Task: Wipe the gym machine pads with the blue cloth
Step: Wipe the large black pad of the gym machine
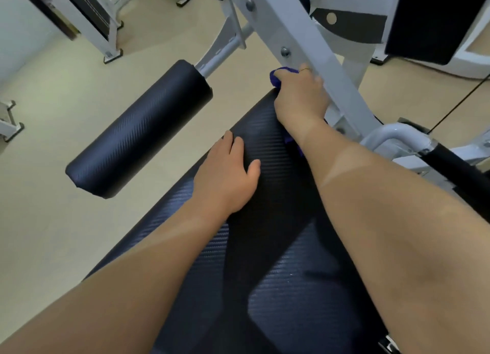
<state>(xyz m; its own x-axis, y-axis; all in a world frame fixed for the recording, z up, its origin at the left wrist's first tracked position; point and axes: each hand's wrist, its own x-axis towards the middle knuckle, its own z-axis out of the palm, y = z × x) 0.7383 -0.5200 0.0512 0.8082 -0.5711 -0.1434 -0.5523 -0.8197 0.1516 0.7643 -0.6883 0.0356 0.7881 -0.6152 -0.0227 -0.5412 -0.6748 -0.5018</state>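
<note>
A long black seat pad (pixel 265 247) with a ribbed carbon-look cover runs from the bottom of the head view up to the middle. My right hand (pixel 301 96) is closed on the blue cloth (pixel 278 79) and presses it onto the pad's far end, right beside the white frame beam. A bit of the cloth also shows under my right wrist. My left hand (pixel 228 176) lies flat on the pad's left side, fingers spread, holding nothing. A black roller pad (pixel 140 131) sticks out on a white arm to the left, apart from both hands.
The white machine frame beam (pixel 313 48) slants across just right of my right hand. A black back pad (pixel 437 19) hangs at top right. A black handle (pixel 456 168) juts out at right. Other white machine frames (pixel 87 22) stand on the beige floor (pixel 53 194).
</note>
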